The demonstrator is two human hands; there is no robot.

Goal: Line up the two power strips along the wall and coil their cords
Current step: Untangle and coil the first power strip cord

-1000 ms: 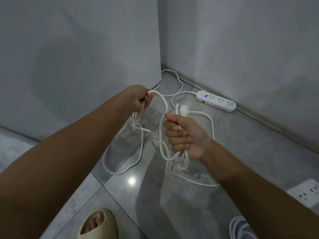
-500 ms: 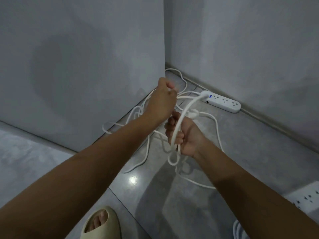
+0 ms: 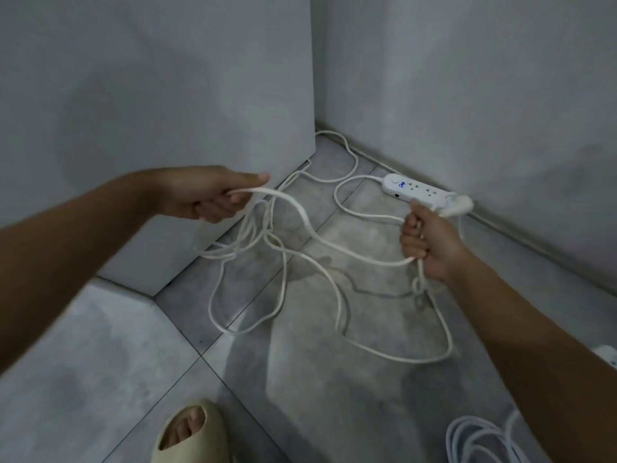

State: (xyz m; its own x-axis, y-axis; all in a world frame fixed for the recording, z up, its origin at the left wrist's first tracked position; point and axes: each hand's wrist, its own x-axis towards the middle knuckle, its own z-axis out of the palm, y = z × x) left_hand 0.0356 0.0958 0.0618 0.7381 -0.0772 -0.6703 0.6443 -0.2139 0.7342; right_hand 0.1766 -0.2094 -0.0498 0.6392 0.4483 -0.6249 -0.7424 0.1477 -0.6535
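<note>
Left hand [image 3: 207, 195]: gripping one strand of the white cord [image 3: 320, 238], holding it above the floor [image 3: 300, 396].
Right hand [image 3: 430, 243]: clenching around the cord just below its plug [image 3: 457, 207].
Cord: sagging between both hands, trailing in tangled loops.
Power strip [image 3: 417, 190]: lying along the wall [image 3: 500, 95], just beyond the right hand.
Risk: pulling apart is probably tightening the twist [image 3: 417, 290] below the right hand, or dragging the strip askew.

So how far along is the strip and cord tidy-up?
Done: one power strip lies along the wall, and a coiled cord sits bottom right. In hand: left hand and right hand grip the loose cord, tangled across the floor. Left: coil it and check the second strip, cut off at the right edge.
</note>
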